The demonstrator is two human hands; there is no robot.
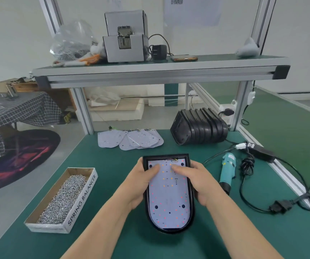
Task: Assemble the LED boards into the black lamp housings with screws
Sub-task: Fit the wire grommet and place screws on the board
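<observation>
A black lamp housing (191, 212) lies on the green table in front of me with a white LED board (169, 199) seated inside it. My left hand (143, 181) grips the housing's left rim, its thumb pressing on the board's upper left. My right hand (195, 181) grips the right rim, with fingers pressing the board's upper part. Loose LED boards (131, 140) lie fanned at the back of the table. A stack of black housings (199, 127) lies on its side at the back right. A cardboard box of screws (64, 199) sits to the left.
A teal electric screwdriver (228, 171) lies to the right, with its black cable and power adapter (260, 151). An upper shelf (159, 69) carries a grey screw feeder (125, 37), a bag of screws and a phone. Aluminium frame posts stand at the table's back corners.
</observation>
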